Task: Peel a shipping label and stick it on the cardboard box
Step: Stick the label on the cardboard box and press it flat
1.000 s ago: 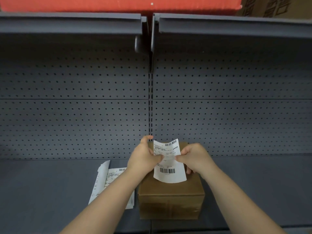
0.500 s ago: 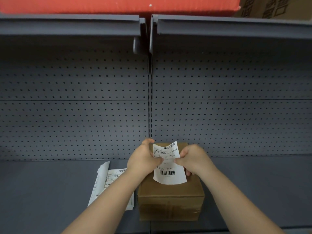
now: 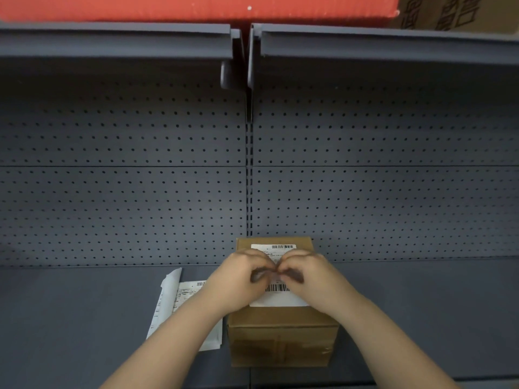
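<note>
A small brown cardboard box (image 3: 283, 341) stands on the grey shelf just below centre. The white shipping label (image 3: 278, 297), printed with barcodes, lies flat along the box's top face. My left hand (image 3: 238, 279) and my right hand (image 3: 311, 276) rest side by side on the middle of the label. Their fingers are curled and the fingertips meet on the paper. The hands hide the label's centre; its far end and near end show.
Loose white label sheets (image 3: 168, 301) lie on the shelf (image 3: 84, 332) left of the box, partly under my left forearm. A perforated grey back panel (image 3: 126, 192) rises behind. On the upper shelf sit a red box (image 3: 196, 7) and a carton (image 3: 449, 12).
The label, held upright above the box in both hands before, now lies flat on the box top. Both hands have dropped onto it and come together.
</note>
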Tool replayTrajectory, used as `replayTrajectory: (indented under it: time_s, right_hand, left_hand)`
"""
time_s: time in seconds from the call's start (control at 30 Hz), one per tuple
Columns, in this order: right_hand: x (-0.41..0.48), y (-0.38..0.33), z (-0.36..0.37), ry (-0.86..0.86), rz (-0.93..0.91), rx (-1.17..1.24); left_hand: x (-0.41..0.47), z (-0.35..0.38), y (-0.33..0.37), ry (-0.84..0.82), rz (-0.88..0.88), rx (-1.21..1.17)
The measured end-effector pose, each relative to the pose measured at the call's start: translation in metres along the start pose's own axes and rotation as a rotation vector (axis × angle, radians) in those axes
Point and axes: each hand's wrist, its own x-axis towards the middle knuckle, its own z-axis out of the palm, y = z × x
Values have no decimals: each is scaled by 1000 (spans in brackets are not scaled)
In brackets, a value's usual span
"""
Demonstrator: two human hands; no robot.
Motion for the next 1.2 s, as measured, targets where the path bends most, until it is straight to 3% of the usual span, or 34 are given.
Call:
replayTrajectory:
  time_s: [0.3, 0.47, 0.7, 0.87, 1.03, 1.2]
  right_hand:
    - [-9, 21, -5, -41, 5, 25]
    - [-21, 40, -14, 63, 88, 61]
    - [5, 26, -13, 29, -11, -54]
    - [23, 19, 2, -35, -79, -48]
    - [16, 35, -3, -47, -26, -15]
    - [4, 59, -16, 83, 48, 55]
  left_hand:
    - [-13, -5, -17, 2, 9, 22]
    - [-28, -14, -33, 95, -86, -35]
    - [-4, -12, -26, 68, 2, 47]
    - [14, 5, -19, -47, 62, -23]
    - [10, -4, -38, -45, -32, -26]
    - [2, -8, -56, 41, -96, -115]
